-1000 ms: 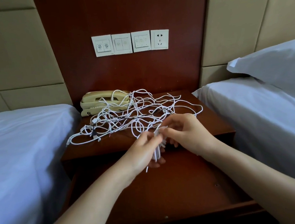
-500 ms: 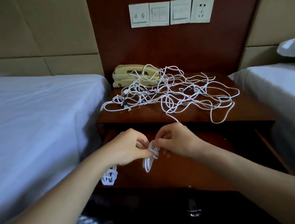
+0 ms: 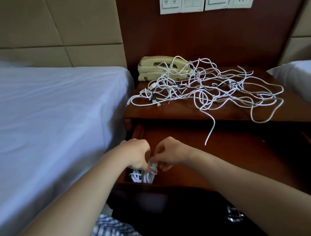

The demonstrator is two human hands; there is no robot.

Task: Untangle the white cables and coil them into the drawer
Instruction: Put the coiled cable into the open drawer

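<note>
Above the drawer (image 3: 229, 158) — left hand (image 3: 135, 153) and right hand (image 3: 171, 152) on coiled cable (image 3: 150, 175).

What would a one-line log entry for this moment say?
step: stow coiled cable | left hand: pinches it | right hand: pinches it | where: drawer, near-left corner | pending: cable tangle on nightstand, draped over phone

We find bare drawer floor (image 3: 229, 158) right of centre, open from above. The coiled cables (image 3: 146, 177) fill its lower-left corner, a loose cable end (image 3: 211, 130) dangles from the tangle (image 3: 195, 93) upper right, and the bed (image 3: 56, 117) crowds its left.
</note>
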